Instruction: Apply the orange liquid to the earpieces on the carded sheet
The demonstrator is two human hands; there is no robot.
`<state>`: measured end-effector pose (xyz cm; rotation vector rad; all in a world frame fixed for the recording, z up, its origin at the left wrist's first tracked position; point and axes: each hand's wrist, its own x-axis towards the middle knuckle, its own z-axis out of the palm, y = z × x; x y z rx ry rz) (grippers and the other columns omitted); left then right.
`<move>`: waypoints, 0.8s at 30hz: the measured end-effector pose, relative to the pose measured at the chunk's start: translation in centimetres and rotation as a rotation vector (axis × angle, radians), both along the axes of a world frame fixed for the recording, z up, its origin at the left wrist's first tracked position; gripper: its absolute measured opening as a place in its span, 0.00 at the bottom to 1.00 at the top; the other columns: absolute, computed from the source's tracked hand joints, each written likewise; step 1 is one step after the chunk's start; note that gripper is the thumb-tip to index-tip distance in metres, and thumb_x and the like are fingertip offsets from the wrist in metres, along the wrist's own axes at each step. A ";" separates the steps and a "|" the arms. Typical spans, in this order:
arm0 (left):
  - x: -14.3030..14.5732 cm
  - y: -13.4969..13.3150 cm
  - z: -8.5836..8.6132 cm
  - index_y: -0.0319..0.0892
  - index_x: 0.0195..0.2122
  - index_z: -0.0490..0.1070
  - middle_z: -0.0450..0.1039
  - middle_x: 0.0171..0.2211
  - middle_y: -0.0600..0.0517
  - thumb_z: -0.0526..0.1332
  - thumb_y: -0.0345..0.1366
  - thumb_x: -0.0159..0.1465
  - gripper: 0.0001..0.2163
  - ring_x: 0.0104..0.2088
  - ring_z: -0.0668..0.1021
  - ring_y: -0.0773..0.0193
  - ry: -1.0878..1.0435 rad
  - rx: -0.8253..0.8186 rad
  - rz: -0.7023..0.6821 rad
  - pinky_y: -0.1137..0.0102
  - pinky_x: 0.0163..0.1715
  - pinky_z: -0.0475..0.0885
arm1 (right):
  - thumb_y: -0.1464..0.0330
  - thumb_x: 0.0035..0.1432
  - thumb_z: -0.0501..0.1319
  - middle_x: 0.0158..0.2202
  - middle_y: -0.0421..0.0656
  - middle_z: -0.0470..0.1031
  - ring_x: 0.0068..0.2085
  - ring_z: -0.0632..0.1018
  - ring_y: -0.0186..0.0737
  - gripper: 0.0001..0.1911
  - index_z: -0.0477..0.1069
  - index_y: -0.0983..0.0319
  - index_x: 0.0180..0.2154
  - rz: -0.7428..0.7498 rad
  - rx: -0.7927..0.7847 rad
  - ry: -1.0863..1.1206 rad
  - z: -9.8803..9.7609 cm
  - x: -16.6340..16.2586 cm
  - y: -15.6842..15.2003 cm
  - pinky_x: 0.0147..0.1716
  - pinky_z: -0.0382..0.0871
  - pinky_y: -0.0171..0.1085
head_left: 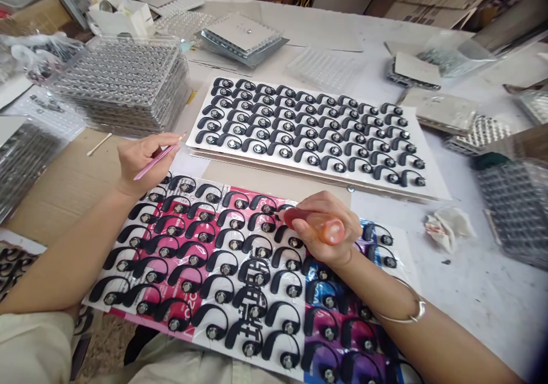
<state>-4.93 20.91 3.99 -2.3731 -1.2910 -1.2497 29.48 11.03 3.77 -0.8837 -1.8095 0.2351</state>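
Observation:
My left hand (148, 158) pinches a slim pink stick with a pale narrow tip (157, 162), above the far left corner of a printed board. In my right fist (327, 224) is a tool with a translucent orange-red rounded handle (314, 226); its thin dark tip points left, close to one of the black ear-hook pieces (262, 223). Whether the tip touches that piece I cannot tell. Rows of these hooks, each with a round metallic part, cover the pink, white and blue printed board (201, 338) before me. My right hand and forearm hide some of them.
Beyond lies a white board (201, 136) with rows of similar black hooks. Stacked clear trays (124, 81) stand at left, near a cotton swab (99, 144) on cardboard (64, 173). At right are a crumpled tissue (449, 227) and a wrapped dark stack (520, 210).

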 end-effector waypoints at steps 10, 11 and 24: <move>2.5 -1.8 0.8 0.46 0.38 0.74 0.80 0.40 0.54 0.62 0.35 0.62 0.04 0.39 0.82 0.63 -0.018 -0.153 -0.187 0.67 0.42 0.78 | 0.69 0.51 0.65 0.26 0.41 0.71 0.25 0.72 0.33 0.06 0.71 0.62 0.32 0.025 -0.007 0.002 0.0 0.0 0.0 0.22 0.68 0.34; 3.3 -2.2 1.3 0.46 0.38 0.73 0.80 0.40 0.55 0.62 0.34 0.63 0.04 0.39 0.82 0.64 0.055 -0.178 -0.289 0.69 0.41 0.78 | 0.68 0.51 0.65 0.25 0.41 0.71 0.25 0.72 0.33 0.06 0.71 0.61 0.33 0.027 -0.007 0.002 0.0 0.0 0.0 0.22 0.68 0.34; 11.3 -4.4 1.6 0.41 0.41 0.76 0.80 0.39 0.52 0.60 0.30 0.63 0.07 0.35 0.81 0.66 0.213 -0.710 -0.759 0.76 0.36 0.73 | 0.69 0.50 0.66 0.26 0.41 0.72 0.25 0.73 0.34 0.08 0.71 0.61 0.34 0.036 -0.014 0.014 -0.3 0.2 0.1 0.22 0.68 0.35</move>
